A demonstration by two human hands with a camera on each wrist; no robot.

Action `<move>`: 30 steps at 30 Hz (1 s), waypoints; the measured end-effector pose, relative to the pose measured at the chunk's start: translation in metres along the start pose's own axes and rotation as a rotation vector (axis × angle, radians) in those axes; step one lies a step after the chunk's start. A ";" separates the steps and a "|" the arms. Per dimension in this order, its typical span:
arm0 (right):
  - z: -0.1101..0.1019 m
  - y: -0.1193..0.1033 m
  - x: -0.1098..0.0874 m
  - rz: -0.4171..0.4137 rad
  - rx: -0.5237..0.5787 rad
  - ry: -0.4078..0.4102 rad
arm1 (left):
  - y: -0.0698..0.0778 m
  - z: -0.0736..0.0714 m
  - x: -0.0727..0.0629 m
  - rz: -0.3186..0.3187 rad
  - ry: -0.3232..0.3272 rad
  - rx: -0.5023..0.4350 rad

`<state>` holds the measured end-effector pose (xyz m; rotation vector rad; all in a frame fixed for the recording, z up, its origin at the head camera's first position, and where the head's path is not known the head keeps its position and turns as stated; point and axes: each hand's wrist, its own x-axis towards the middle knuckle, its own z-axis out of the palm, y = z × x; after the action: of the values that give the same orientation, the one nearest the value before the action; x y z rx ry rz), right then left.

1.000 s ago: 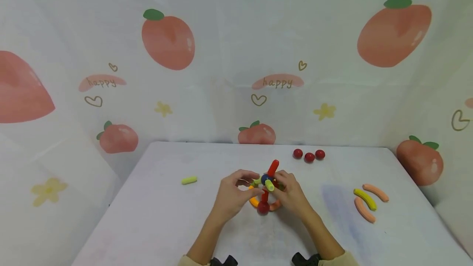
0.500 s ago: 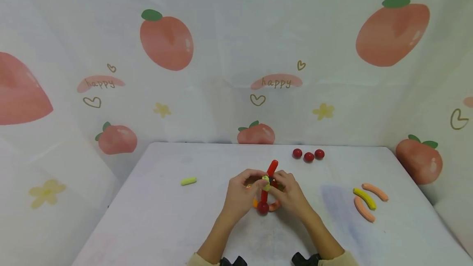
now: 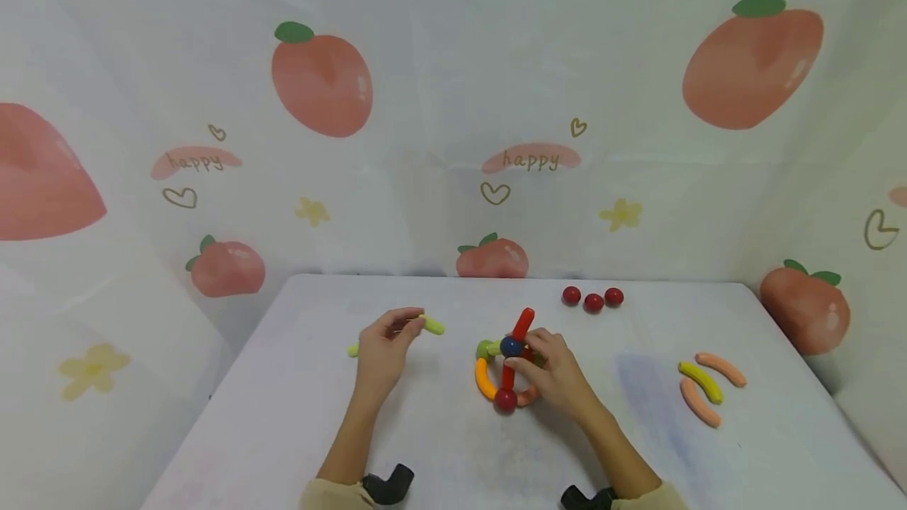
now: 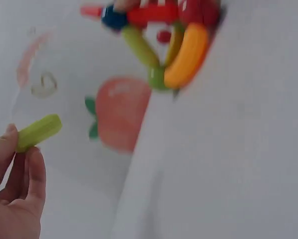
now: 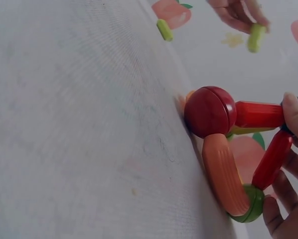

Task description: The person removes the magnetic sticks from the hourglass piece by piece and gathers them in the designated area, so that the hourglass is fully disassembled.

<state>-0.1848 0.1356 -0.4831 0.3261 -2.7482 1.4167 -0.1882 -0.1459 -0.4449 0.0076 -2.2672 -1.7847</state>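
My left hand [image 3: 381, 356] pinches a short yellow-green rod [image 3: 433, 325] between thumb and fingers, raised left of a building-rod structure. At the structure's top is a blue ball [image 3: 511, 347], which my right hand [image 3: 556, 372] grips with thumb and fingers. One red rod [image 3: 523, 323] sticks up from that ball, and another red rod [image 5: 258, 114] joins it to a dark red ball [image 5: 209, 112] at the base. An orange curved rod [image 3: 484, 378] and a salmon curved rod [image 5: 223, 174] run from the red ball to green balls, one being the green ball [image 5: 251, 204] near my right fingers.
Another yellow-green rod [image 3: 353, 350] lies on the white table [image 3: 453, 455], partly hidden behind my left hand. Three dark red balls [image 3: 593, 303] sit at the back edge. Rightward lie a yellow curved rod [image 3: 700, 382] and two salmon curved rods [image 3: 721, 369].
The yellow-green rod that pointed forward from the blue ball has come off in my left hand, which has moved left with it. My right hand has stayed on the structure.
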 end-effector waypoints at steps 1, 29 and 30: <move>0.000 0.001 0.000 0.001 0.002 0.002 | -0.005 -0.009 0.005 -0.030 0.024 0.014; 0.001 0.004 -0.001 -0.023 0.057 0.006 | -0.039 -0.048 0.034 -0.117 0.075 0.391; 0.002 0.004 -0.001 -0.022 0.058 0.006 | -0.032 -0.039 0.032 -0.085 0.073 0.369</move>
<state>-0.1846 0.1366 -0.4874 0.3526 -2.6939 1.4914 -0.2165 -0.1963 -0.4612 0.2358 -2.5397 -1.3517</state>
